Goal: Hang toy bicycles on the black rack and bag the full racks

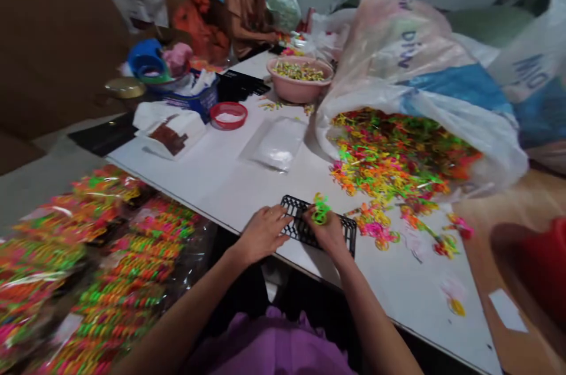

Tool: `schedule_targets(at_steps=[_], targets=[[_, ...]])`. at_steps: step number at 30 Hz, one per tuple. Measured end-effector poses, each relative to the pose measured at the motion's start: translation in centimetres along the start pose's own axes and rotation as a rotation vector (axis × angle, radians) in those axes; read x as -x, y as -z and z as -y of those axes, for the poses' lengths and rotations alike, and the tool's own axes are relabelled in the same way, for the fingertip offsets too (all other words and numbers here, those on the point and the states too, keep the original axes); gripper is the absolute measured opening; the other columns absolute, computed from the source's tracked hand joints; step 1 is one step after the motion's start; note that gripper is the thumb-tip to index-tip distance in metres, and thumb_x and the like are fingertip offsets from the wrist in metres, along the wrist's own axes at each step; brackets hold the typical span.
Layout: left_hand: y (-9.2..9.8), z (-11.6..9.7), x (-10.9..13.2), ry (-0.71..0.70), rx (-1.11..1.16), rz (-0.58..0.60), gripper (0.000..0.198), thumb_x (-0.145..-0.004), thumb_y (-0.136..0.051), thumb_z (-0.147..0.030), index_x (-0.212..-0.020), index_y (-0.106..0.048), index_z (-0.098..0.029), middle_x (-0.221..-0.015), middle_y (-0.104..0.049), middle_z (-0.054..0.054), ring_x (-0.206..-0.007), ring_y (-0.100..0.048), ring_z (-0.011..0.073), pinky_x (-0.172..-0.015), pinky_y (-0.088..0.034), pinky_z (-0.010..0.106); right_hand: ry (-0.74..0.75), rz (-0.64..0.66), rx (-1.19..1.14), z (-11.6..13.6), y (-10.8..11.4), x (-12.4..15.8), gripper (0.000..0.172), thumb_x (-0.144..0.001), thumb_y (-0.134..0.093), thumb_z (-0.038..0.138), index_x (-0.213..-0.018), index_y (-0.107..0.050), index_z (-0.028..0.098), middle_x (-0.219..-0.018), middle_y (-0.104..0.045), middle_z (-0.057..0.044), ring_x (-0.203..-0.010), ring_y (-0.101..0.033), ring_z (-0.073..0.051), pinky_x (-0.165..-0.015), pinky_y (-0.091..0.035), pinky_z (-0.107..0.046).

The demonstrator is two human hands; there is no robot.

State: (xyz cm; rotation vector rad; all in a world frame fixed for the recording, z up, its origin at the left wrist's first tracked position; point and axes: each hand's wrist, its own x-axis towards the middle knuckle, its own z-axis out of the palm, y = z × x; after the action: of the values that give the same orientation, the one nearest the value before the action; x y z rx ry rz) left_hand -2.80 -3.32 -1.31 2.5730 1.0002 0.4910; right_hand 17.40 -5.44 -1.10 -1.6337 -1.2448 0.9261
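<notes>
A black plastic grid card [347, 232] lies at the near edge of the white table [230, 186]. My left hand [262, 233] rests on the card's left end, fingers curled over it. My right hand [328, 230] sits on the card's middle, pinching a small bunch of green elastic bands [320, 210]. Just right of my hands lies a spill of neon bands [389, 168] in pink, orange, yellow and green, pouring from a large open plastic sack [424, 68].
Clear bags of packed neon bands [101, 257] pile up at the left. A flat clear packet [276, 144], a red lid [228, 114] and a pink basin of bands [299, 79] stand farther back. Another person [247, 3] sits at the far end. A red object [546, 263] is at right.
</notes>
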Motion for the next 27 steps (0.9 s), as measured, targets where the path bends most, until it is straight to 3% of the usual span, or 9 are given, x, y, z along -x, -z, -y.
schedule_targets(at_steps=[3,5,11,14,19,21,24,25,27], targets=[[-3.6,-2.7,0.6,0.024,-0.154,-0.038,0.029,-0.083,-0.053,-0.024,-0.111,-0.057,-0.017,-0.122,-0.055,0.012,-0.119,-0.047,0.0267,-0.097,-0.04,0.043,0.005,0.035,0.08,-0.2,-1.3,-0.2,0.02,-0.074,-0.056,0.036,-0.078,-0.059,0.016,-0.07,-0.062,-0.003,-0.063,-0.055,-0.016,-0.06,-0.044,-0.027],[-4.6,-3.5,1.4,0.03,-0.181,-0.093,0.026,-0.084,-0.052,-0.024,-0.109,-0.058,-0.017,-0.12,-0.056,0.011,-0.118,-0.048,0.026,-0.097,-0.04,0.042,0.064,0.047,0.041,0.1,-2.3,-0.6,0.018,-0.076,-0.053,0.033,-0.082,-0.058,0.017,-0.075,-0.063,-0.003,-0.066,-0.056,-0.015,-0.062,-0.044,-0.026],[-4.6,-4.0,1.8,0.0,-0.179,-0.143,0.02,-0.084,-0.052,-0.024,-0.1,-0.06,-0.016,-0.115,-0.06,0.01,-0.115,-0.05,0.024,-0.099,-0.037,0.042,0.218,0.07,0.363,-0.5,-4.2,-1.0,0.008,-0.079,-0.046,0.02,-0.081,-0.053,0.018,-0.078,-0.056,-0.003,-0.069,-0.052,-0.015,-0.064,-0.04,-0.025],[-4.8,-4.2,1.7,-0.001,-0.166,-0.191,0.022,-0.084,-0.05,-0.022,-0.103,-0.059,-0.016,-0.116,-0.06,0.009,-0.115,-0.05,0.023,-0.098,-0.037,0.04,0.209,0.039,0.489,-0.8,-4.3,-0.6,0.008,-0.079,-0.045,0.016,-0.083,-0.052,0.018,-0.082,-0.054,-0.004,-0.072,-0.051,-0.015,-0.065,-0.039,-0.024],[-5.1,-3.7,1.6,-0.054,-0.193,-0.227,0.021,-0.084,-0.049,-0.023,-0.101,-0.061,-0.017,-0.11,-0.064,0.009,-0.111,-0.054,0.0241,-0.096,-0.039,0.04,0.192,0.132,0.652,0.3,-4.4,-0.8,0.008,-0.079,-0.048,0.018,-0.086,-0.053,0.018,-0.084,-0.057,-0.004,-0.074,-0.053,-0.016,-0.064,-0.039,-0.024],[-5.3,-3.0,1.7,-0.106,-0.236,-0.244,0.022,-0.084,-0.05,-0.026,-0.101,-0.062,-0.018,-0.111,-0.064,0.009,-0.109,-0.056,0.0243,-0.094,-0.041,0.04,0.213,0.221,0.616,0.6,-3.3,-1.5,0.011,-0.079,-0.051,0.019,-0.089,-0.055,0.018,-0.084,-0.059,-0.003,-0.073,-0.054,-0.016,-0.063,-0.04,-0.024],[-5.9,-1.7,2.3,-0.21,-0.305,-0.281,0.029,-0.081,-0.053,-0.032,-0.107,-0.061,-0.022,-0.117,-0.062,0.007,-0.107,-0.058,0.0237,-0.089,-0.045,0.037,0.258,0.404,0.511,0.6,1.2,-3.3,0.019,-0.078,-0.055,0.018,-0.097,-0.057,0.019,-0.086,-0.062,-0.001,-0.072,-0.057,-0.013,-0.063,-0.042,-0.021],[-6.1,-1.2,2.5,-0.245,-0.33,-0.284,0.03,-0.08,-0.054,-0.035,-0.108,-0.061,-0.024,-0.118,-0.062,0.006,-0.107,-0.058,0.0234,-0.086,-0.047,0.036,0.257,0.394,0.532,0.6,3.2,-4.3,0.023,-0.078,-0.055,0.016,-0.1,-0.058,0.02,-0.089,-0.062,-0.001,-0.074,-0.057,-0.013,-0.065,-0.042,-0.021],[-6.6,-0.3,3.0,-0.3,-0.385,-0.292,0.03,-0.079,-0.055,-0.04,-0.105,-0.062,-0.026,-0.115,-0.064,0.005,-0.102,-0.061,0.0225,-0.081,-0.05,0.033,0.218,0.188,0.715,0.8,7.3,-7.0,0.028,-0.08,-0.05,0.011,-0.106,-0.057,0.017,-0.097,-0.061,-0.006,-0.08,-0.057,-0.015,-0.07,-0.043,-0.023]])
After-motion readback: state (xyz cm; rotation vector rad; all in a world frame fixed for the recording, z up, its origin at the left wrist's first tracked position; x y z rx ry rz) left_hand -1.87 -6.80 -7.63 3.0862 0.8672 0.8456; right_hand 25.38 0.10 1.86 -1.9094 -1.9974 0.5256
